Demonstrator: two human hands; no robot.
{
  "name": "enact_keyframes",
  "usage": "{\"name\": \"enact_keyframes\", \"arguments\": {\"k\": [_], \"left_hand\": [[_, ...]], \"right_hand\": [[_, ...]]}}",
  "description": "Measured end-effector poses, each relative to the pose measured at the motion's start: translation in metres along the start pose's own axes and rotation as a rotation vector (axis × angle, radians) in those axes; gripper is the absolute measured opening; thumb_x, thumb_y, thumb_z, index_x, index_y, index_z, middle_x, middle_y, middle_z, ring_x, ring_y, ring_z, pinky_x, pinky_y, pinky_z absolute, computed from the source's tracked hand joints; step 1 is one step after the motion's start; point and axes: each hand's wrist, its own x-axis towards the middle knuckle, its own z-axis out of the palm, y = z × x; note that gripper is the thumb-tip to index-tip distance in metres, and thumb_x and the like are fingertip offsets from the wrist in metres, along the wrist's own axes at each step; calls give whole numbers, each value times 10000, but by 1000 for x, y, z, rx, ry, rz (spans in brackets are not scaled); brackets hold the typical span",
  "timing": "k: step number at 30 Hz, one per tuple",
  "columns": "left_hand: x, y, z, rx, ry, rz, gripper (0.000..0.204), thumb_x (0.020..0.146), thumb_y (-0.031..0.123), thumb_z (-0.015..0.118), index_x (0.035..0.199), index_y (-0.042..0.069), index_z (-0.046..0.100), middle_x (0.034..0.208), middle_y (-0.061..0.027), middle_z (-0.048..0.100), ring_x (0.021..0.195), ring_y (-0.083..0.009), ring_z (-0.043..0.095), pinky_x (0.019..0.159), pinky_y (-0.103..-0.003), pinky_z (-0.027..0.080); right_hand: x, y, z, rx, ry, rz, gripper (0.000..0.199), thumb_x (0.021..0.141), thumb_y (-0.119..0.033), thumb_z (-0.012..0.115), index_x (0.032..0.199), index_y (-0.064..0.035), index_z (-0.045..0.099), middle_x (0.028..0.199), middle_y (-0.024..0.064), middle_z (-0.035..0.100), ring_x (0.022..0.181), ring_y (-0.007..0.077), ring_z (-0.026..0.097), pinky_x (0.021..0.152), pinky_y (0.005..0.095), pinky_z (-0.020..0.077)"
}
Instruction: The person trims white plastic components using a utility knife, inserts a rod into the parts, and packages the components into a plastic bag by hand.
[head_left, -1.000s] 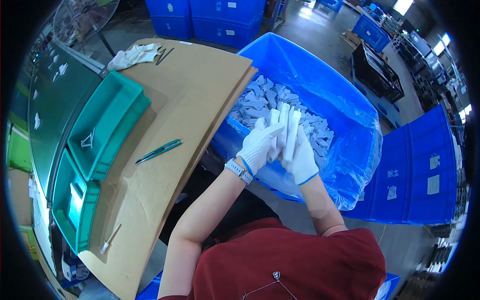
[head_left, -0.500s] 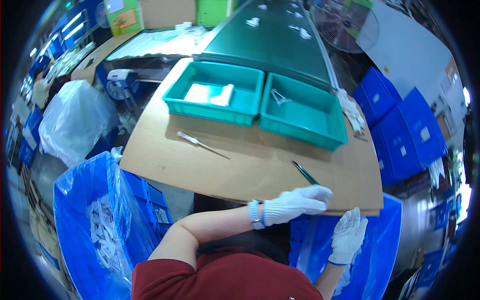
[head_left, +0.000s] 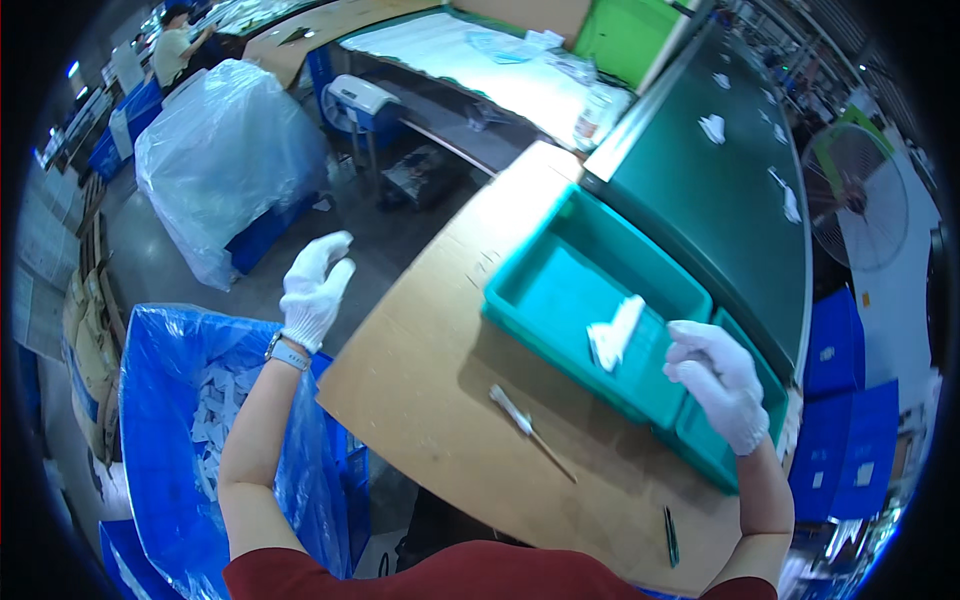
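My left hand, in a white knit glove, is raised beside the cardboard-covered table, above the blue lined bin. Its fingers are curved and its thumb stands apart, with nothing between them. Over the teal trays hangs my right hand, also gloved, its fingers bent and thumb slightly apart; I see nothing in it. Just left of it, a small white piece lies in the nearer teal tray. The second teal tray is partly hidden by my right hand and forearm.
A thin wooden stick with a white wrapped end and dark tweezers lie on the cardboard. The blue bin holds white scraps. Beyond the trays runs a green conveyor with white pieces; a fan stands beside it.
The view has swung left. My left hand has moved from the table's front edge out to the left; my right has risen from the right-hand blue bin to above the trays.
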Motion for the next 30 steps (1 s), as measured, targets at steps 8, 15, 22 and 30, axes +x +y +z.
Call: {"name": "enact_keyframes", "arguments": {"k": [8, 15, 22, 30], "left_hand": [[-25, -90, -39, 1040, -795, -190, 195, 779, 261, 688, 929, 139, 662, 936, -116, 695, 868, -307, 691, 734, -465, 547], [-13, -97, -44, 1000, -992, -357, 171, 863, 289, 644, 927, 134, 680, 958, -135, 699, 902, -329, 704, 749, -467, 578], [18, -143, -108, 1180, -929, -470, 249, 848, 339, 650, 961, 118, 678, 1021, -147, 703, 945, -353, 699, 824, -482, 562], [50, -172, -208, 1393, -1001, -641, 496, 868, 504, 674, 1192, 129, 691, 1214, -151, 652, 1144, -346, 623, 950, -488, 512]], "right_hand": [[199, -15, 93, -418, -509, -313, 445, 839, -154, 776, 1259, -89, 642, 1000, 133, 704, 899, 324, 702, 764, 387, 565], [299, -3, 132, -263, -324, -228, 428, 865, -151, 747, 1276, -103, 640, 1014, 139, 690, 910, 332, 686, 779, 403, 568], [309, 8, 109, -420, -185, -197, 420, 900, -221, 714, 1305, -150, 628, 1107, 125, 675, 980, 332, 670, 832, 410, 563], [201, 21, 34, -427, -60, 50, 396, 906, -244, 700, 1264, -88, 630, 1174, 151, 664, 1048, 337, 661, 888, 408, 554]]}}
